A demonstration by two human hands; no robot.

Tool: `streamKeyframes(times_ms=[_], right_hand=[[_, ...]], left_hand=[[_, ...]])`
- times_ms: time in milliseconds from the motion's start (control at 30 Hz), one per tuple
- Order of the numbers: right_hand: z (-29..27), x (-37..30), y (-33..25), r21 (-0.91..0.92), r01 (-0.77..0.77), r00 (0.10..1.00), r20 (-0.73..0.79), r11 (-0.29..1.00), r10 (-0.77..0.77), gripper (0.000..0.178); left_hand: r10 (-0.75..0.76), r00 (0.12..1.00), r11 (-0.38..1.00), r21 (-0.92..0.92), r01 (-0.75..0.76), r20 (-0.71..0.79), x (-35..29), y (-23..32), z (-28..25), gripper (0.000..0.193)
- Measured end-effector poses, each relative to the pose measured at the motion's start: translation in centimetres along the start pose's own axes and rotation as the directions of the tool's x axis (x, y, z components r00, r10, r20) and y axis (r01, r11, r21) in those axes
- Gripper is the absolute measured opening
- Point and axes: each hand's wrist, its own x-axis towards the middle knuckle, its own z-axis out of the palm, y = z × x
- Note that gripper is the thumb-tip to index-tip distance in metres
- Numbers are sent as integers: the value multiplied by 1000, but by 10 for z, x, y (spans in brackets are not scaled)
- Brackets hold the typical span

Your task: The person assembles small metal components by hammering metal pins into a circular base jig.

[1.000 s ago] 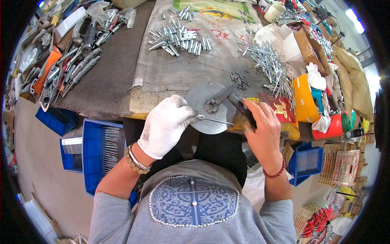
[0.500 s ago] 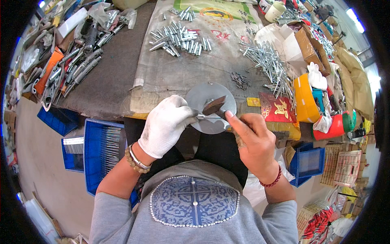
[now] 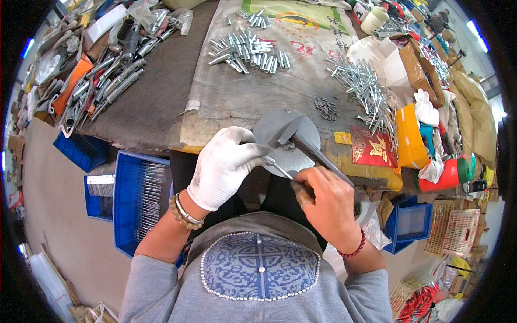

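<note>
My left hand, in a white knit glove, pinches a slim silver metal rod that slants down to the right. At the rod's lower end are the curled fingers of my bare right hand, thumb and forefinger closed on its tip. Behind the rod, a hammer lies with its head over a round grey metal plate. Its handle runs past the knuckles of my right hand, which no longer wraps around it. Small dark bits sit on the plate near the hammer head.
Short metal sleeves lie on the sacking ahead. Long thin metal rods and small dark pins are to the right, by a red card. Tools crowd the left. Blue bins stand below the bench.
My right hand has let go of the hammer, now laid across the plate, and has closed on the rod's end. The rod has tilted downward to the right in my left fingers.
</note>
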Motion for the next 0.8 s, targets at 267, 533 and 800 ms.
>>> streamKeyframes(times_ms=[267,533,800], right_hand=[[19,-10,-1,639,-475,862,477,605,172,25],[36,-11,-12,682,-525,828,547,509,121,30],[35,-7,-9,75,223,945,-259,972,-197,39]], left_hand=[[-584,790,615,-534,580,185,-41,29,15,47],[-634,718,317,-750,581,288,-46,32,9,70],[-755,656,436,-762,479,-20,-77,-2,-21,66]])
